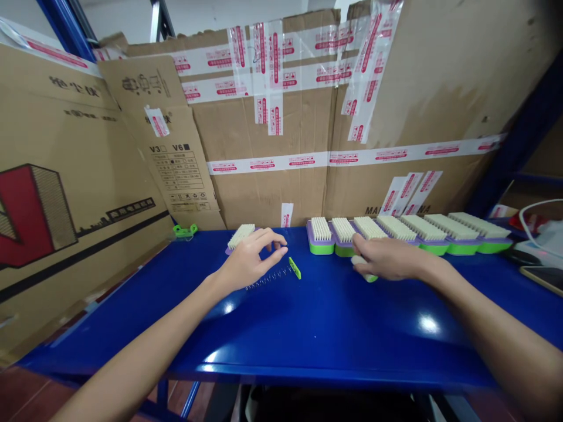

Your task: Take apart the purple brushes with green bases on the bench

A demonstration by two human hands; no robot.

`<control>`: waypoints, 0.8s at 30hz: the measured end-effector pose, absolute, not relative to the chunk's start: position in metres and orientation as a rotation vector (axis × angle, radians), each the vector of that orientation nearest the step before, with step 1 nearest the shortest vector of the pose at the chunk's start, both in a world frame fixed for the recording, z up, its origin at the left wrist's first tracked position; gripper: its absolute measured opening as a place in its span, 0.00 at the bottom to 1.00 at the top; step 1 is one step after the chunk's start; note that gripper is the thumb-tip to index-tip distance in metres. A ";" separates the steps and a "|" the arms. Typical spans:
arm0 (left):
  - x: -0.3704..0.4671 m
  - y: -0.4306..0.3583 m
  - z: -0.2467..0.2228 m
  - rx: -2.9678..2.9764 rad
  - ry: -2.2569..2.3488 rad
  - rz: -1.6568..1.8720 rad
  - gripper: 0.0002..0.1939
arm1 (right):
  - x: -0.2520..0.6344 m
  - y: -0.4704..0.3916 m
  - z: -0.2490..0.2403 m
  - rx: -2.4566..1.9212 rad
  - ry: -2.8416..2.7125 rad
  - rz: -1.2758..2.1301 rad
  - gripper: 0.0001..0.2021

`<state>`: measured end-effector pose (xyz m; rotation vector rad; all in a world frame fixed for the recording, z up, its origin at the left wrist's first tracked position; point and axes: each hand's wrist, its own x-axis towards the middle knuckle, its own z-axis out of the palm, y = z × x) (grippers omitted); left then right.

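My left hand (253,258) hovers over the left part of the blue table, thumb apart from its curled fingers, with nothing seen between them. Just behind it is a scrub brush (241,233) with pale bristles upward, partly covered by the hand. Below the fingers lie a thin line of zigzag wire, like a stretched spring (269,279), and a small flat green piece (294,268). My right hand (385,258), slightly blurred, is closed around a white piece with a green end (370,278); its kind is mostly hidden. That hand is in front of the brush row.
Several purple-and-green brushes (320,243) stand bristles up along the back of the blue table (299,334). A green part (185,231) lies at the back left corner. Taped cardboard (272,140) walls the back and left. A phone (543,278) and white cable (528,220) are far right.
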<state>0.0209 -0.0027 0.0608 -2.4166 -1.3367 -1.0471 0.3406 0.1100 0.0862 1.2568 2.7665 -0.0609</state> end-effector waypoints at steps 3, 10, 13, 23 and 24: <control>0.029 -0.007 0.059 -2.517 -1.392 -1.092 0.12 | 0.320 0.101 0.077 1.213 3.070 -0.588 0.10; 0.042 -0.014 0.056 -2.628 -1.383 -0.944 0.30 | 0.270 0.071 0.033 0.850 3.095 -2.058 0.22; 0.042 -0.012 0.053 -2.621 -1.388 -0.973 0.24 | 0.265 0.066 0.025 0.753 3.032 -2.208 0.24; 0.034 -0.011 0.060 -2.518 -1.182 -0.967 0.27 | 0.268 0.063 0.029 0.607 3.072 -2.188 0.19; 0.026 -0.009 0.062 -2.480 -1.207 -0.963 0.26 | 0.269 0.063 0.029 0.611 3.086 -2.166 0.18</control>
